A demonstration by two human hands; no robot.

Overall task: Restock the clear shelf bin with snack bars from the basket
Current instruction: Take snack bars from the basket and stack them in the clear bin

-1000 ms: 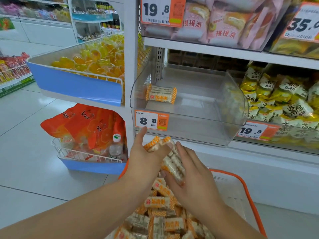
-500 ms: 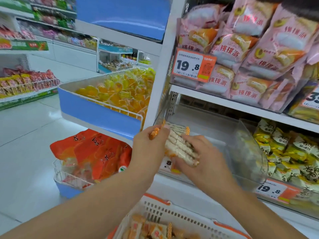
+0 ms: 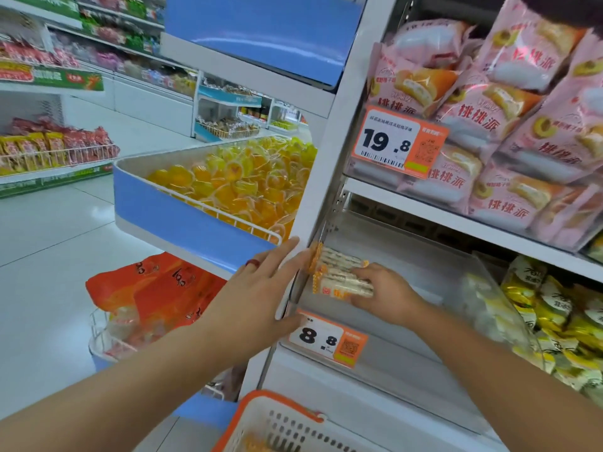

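The right hand (image 3: 381,293) reaches inside the clear shelf bin (image 3: 489,288), its fingers curled over a small stack of snack bars (image 3: 341,275) and holding them down at the bin's left end — the bars lie side by side with their orange crimped ends toward the bin's left wall. The left hand (image 3: 261,291) is outside the bin with its fingers straight and spread, the fingertips at the bin's left front corner beside the white shelf upright (image 3: 329,164) and the thumb just by the orange price tag reading 8.8 (image 3: 326,340) on the bin's front; whether the fingers actually press the wall cannot be told. A red ring (image 3: 253,263) sits on one finger of that hand. The rest of the bin is bare clear plastic, and its right wall stands against yellow snack packets (image 3: 561,318) in the next compartment. Below both forearms, at the bottom edge of the view, is the orange-rimmed white basket (image 3: 287,419), with a few orange-wrapped bars just visible inside. On the shelf above are pink cake packets (image 3: 509,125) behind a 19.8 price tag (image 3: 398,141). Left of the upright, a blue-fronted tray (image 3: 182,210) holds yellow jelly cups (image 3: 235,184), and under it lie orange bags (image 3: 156,288) in a wire rack.
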